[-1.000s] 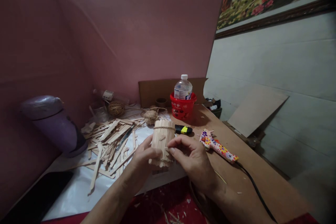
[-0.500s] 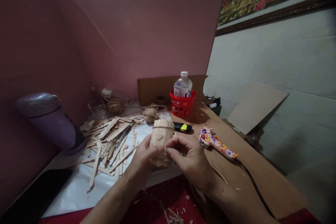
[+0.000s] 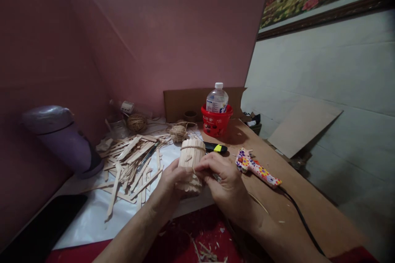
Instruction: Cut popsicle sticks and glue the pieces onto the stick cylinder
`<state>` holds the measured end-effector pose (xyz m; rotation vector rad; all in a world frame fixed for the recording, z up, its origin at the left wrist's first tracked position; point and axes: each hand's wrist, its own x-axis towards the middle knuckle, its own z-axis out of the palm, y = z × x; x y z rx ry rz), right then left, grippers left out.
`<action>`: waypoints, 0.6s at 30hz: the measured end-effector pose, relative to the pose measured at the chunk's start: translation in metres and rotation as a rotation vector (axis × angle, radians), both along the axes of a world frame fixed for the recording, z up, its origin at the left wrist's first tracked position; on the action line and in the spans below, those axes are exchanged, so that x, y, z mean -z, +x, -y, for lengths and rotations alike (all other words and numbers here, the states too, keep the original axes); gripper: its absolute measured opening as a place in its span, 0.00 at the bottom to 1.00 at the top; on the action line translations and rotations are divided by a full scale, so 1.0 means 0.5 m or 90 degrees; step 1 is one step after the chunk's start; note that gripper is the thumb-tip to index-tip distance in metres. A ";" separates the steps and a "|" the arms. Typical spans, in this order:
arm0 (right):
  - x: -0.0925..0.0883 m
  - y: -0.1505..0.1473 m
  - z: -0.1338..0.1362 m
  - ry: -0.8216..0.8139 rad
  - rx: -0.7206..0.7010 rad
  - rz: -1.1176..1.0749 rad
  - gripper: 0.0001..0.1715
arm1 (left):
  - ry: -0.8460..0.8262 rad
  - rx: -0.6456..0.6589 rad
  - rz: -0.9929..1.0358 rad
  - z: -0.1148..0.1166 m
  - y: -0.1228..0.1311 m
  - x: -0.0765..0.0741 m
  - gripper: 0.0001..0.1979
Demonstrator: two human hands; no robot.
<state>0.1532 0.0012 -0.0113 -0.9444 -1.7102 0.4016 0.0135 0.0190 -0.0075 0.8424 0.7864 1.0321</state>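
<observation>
A small barrel-shaped holder (image 3: 191, 158) made of upright craft sticks stands tilted in front of me. Twine (image 3: 193, 147) circles its upper part, and a small wooden heart sits on its side. My left hand (image 3: 171, 181) is closed around the holder's left side, with the thumb across its front. At the lower right of the holder, my right hand (image 3: 220, 178) is closed in a pinch on a piece of twine, mostly hidden by the fingertips. Just behind the holder lies a black and yellow utility knife (image 3: 218, 148).
Loose craft sticks (image 3: 132, 160) are heaped at the left, with twine balls (image 3: 178, 133) behind. A flowered glue gun (image 3: 257, 168) lies at the right, trailing a cord. A red bucket (image 3: 216, 125) holds a plastic bottle (image 3: 217, 100). A purple tumbler (image 3: 66, 144) leans at the far left.
The view has shifted slightly. My right fingers have curled more tightly at the holder's lower right side, while my left hand keeps its hold.
</observation>
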 end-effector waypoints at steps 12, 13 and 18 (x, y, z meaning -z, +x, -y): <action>-0.006 0.013 -0.002 0.031 -0.050 0.073 0.12 | 0.064 0.093 0.002 0.001 -0.015 0.010 0.15; -0.006 0.013 -0.001 0.037 -0.052 0.077 0.11 | 0.064 0.093 0.006 0.001 -0.015 0.010 0.15; -0.007 0.016 0.000 0.045 -0.056 0.106 0.10 | 0.066 0.091 -0.004 0.001 -0.012 0.007 0.16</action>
